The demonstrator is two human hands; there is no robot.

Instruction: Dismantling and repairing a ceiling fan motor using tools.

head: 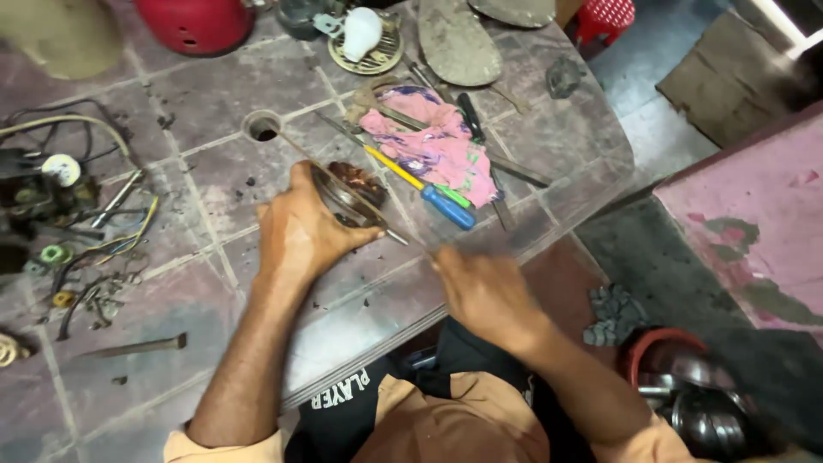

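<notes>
My left hand (300,231) grips a round motor stator (351,193) with copper windings, holding it on edge against the tiled tabletop (197,171). My right hand (480,287), blurred by motion, holds the near end of a thin metal rod (403,238) that runs under the stator toward a hole in the table (261,129). A yellow-shafted screwdriver with a blue handle (424,190) lies just right of the stator, beside a pink patterned cloth (433,146).
Wires, a plug and small parts (69,214) clutter the left side. A chisel (137,345) lies near the front left. A white bulb on a round grille (364,39), a red vessel (193,21) and worn soles stand at the back. Metal pots (703,403) sit on the floor at right.
</notes>
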